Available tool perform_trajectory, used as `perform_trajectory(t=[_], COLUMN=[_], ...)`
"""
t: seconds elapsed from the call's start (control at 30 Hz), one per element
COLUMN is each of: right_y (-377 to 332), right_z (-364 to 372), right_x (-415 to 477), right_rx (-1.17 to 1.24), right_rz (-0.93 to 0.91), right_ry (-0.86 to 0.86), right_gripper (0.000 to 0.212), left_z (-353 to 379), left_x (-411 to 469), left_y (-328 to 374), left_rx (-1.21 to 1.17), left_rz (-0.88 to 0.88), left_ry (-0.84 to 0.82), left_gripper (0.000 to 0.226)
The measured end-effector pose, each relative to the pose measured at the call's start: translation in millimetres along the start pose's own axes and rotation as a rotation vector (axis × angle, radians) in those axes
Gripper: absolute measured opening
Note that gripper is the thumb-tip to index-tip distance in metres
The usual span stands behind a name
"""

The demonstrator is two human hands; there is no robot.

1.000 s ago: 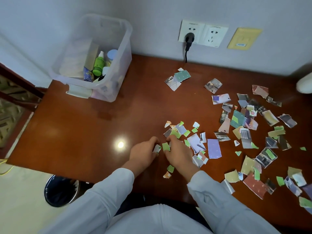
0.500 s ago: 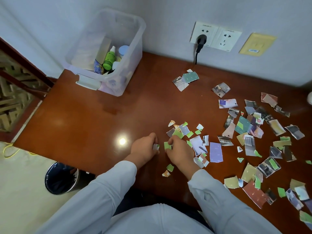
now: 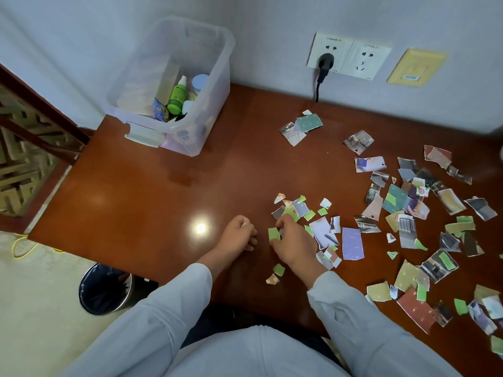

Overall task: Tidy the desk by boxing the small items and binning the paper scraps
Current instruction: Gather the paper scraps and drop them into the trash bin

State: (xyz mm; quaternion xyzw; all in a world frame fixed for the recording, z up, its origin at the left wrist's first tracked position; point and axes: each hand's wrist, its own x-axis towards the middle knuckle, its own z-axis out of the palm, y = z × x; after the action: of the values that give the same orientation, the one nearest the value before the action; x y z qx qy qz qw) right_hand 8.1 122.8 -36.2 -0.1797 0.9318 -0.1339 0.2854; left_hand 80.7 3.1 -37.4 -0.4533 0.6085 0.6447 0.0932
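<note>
Torn paper scraps (image 3: 402, 202) litter the right half of the brown desk (image 3: 141, 197), with a smaller cluster (image 3: 299, 210) just beyond my hands. My right hand (image 3: 295, 244) pinches a small green scrap (image 3: 273, 234) at its fingertips on the desk. Just to its left, my left hand (image 3: 239, 235) rests on the desk curled into a fist, and the white scrap it took is hidden inside. The clear plastic box (image 3: 217, 50) stands at the back left and holds a green bottle (image 3: 177, 96) and other small items.
A black-lined waste bin (image 3: 106, 289) stands on the floor left of my legs, below the desk's front edge. A black plug and cable (image 3: 324, 66) hang from the wall socket. Two tiny scraps (image 3: 276, 273) lie near the front edge.
My left hand has closed over the white scrap that showed at its fingertips. My right hand has shifted onto the green scrap. The camera view has moved slightly.
</note>
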Motion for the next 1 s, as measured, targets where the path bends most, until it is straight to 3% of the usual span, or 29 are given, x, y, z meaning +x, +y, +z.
perform_trajectory(t=[0.1,0.3,0.43,0.6,0.67,0.8,1.0], right_y=[2.0,7.4,1.8,-6.0,-4.9,0.5,16.1], right_z=[1.0,4.5,8.2,12.0,13.5,18.4,12.8], right_x=[-4.5,-13.1,-14.0,-9.5,-8.0,-13.5,-40.0], right_rx=[0.022,0.177,0.133,0.133,0.187,0.614,1.348], right_rz=[0.013,0.134,0.196,0.209,0.203,0.228,0.517], right_ry=[0.014,0.126,0.150,0.164,0.163,0.174,0.173], right_gripper=[0.028,0.025,0.033,0.011,0.013,0.017,0.018], left_z=[-1.6,-2.9,-3.4,-9.1,-11.6,-11.7,2.2], left_x=[-3.4,-4.6,-3.2,1.5,3.6,7.8,1.0], left_y=[4.3,5.0,4.2,5.4,6.2,1.2,-10.4], left_rx=[-0.188,-0.245,-0.119,0.039,0.104,0.298,0.789], left_rz=[-0.069,-0.077,-0.056,-0.032,0.014,0.186,0.418], left_ry=[-0.013,-0.026,-0.050,-0.084,-0.117,-0.245,-0.472], left_gripper=[0.024,0.020,0.015,0.022,0.021,0.013,0.018])
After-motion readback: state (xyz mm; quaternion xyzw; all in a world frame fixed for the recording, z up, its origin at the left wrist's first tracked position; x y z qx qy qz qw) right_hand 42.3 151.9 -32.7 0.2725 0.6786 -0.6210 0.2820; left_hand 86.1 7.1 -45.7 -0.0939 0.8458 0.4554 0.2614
